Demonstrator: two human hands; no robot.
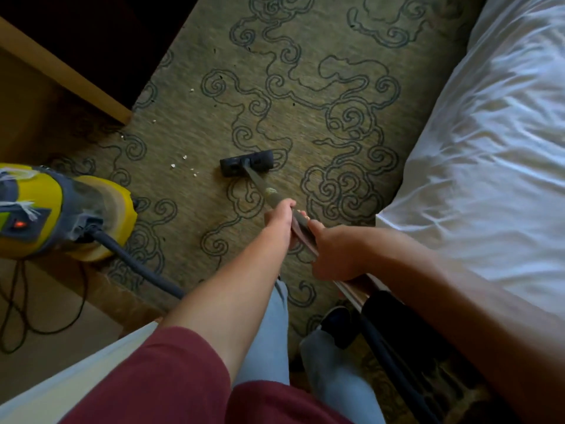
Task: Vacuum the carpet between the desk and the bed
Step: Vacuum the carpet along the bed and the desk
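Carpet (305, 123), olive with dark swirl pattern, fills the floor between desk (70, 78) and bed (489, 142). Nozzle (246, 162) of the vacuum sits flat on the carpet roughly midway between the two, a little nearer the desk side. Wand (260, 185) slants back from the nozzle toward the person. Left hand (279, 220) is wrapped around the wand, fingers closed over it, just behind the nozzle end. Right hand (334, 255) is clamped on the wand too, touching distance behind the left hand, on the bed side. White crumbs (183, 162) lie scattered on the carpet left of the nozzle, more of them trailing toward the desk corner. Canister (61, 212), yellow and grey with a lit red switch, stands well left of the nozzle, at the carpet's edge. Hose (137, 264) runs from the canister back under the left forearm. Black cord (18, 307) loops on the bare floor below the canister. Maroon sleeve (171, 371) shows on the left arm; pale trouser legs and a dark shoe (339, 324) stand on the carpet behind the nozzle. White sheet of the bed is rumpled.
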